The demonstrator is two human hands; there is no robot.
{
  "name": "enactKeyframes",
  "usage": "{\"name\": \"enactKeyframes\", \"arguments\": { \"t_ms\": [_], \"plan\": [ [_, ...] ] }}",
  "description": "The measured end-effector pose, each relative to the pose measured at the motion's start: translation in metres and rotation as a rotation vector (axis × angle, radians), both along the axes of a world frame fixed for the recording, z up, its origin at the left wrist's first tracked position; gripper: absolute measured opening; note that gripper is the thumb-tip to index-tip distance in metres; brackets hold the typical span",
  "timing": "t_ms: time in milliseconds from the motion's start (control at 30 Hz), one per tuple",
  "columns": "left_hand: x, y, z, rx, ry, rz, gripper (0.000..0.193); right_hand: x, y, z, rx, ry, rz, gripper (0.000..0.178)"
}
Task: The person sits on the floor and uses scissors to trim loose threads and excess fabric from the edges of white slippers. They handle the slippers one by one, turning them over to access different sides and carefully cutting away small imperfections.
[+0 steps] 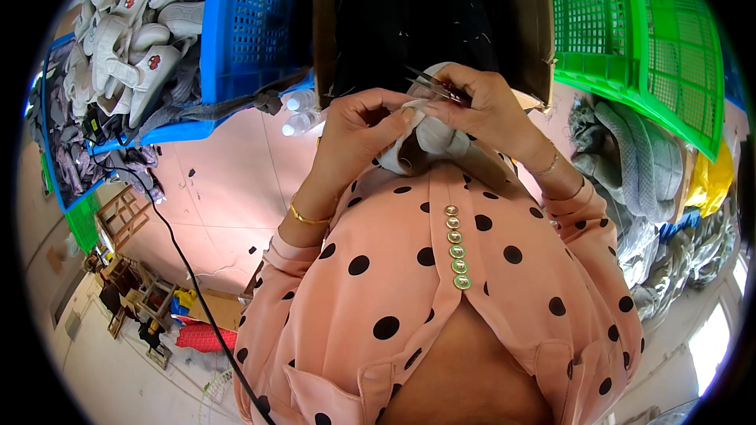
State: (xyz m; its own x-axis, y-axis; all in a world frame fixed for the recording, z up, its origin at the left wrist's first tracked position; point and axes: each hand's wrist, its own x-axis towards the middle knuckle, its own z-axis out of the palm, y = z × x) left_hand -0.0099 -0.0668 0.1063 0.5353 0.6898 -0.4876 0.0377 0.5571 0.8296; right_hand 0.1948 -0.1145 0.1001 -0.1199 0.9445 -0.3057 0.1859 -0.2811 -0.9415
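Note:
In front of my chest, a white shoe [435,138] is held between both hands, partly covered by the fingers. My left hand [364,127] is closed, pinching its edge between thumb and fingertips. My right hand [490,110] is closed too, with its thumb on the shoe. It also holds small pointed scissors [431,83], whose slim blades stick out toward the left above the shoe. The handles are mostly hidden in the palm.
At the far left, a blue plastic crate [253,31] stands beside a pile of white shoes [130,47]. An open cardboard box [535,39] lies ahead. Green crates [661,71] and grey cloth [630,153] are to the right. Clear bottles [301,112] and a black cable [183,256] are on the left.

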Motion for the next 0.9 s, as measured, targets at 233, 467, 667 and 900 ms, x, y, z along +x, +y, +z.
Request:
{"name": "enactKeyframes", "arguments": {
  "t_ms": [233, 467, 667, 900],
  "plan": [
    [-0.003, 0.012, 0.01, 0.17, 0.085, -0.152, 0.015, 0.0, 0.003, 0.005, 0.112, 0.031, 0.086, 0.011],
    [-0.002, 0.012, 0.006, 0.012, -0.004, -0.075, 0.015, 0.014, 0.01, 0.006, -0.041, 0.222, 0.061, 0.011],
    [-0.007, 0.012, -0.005, -0.075, -0.058, -0.007, 0.016, 0.002, 0.004, 0.008, 0.044, 0.026, -0.005, 0.024],
    [-0.008, 0.007, -0.012, -0.206, -0.164, 0.042, 0.015, -0.004, 0.008, 0.01, -0.005, 0.058, 0.011, 0.022]
  ]
}}
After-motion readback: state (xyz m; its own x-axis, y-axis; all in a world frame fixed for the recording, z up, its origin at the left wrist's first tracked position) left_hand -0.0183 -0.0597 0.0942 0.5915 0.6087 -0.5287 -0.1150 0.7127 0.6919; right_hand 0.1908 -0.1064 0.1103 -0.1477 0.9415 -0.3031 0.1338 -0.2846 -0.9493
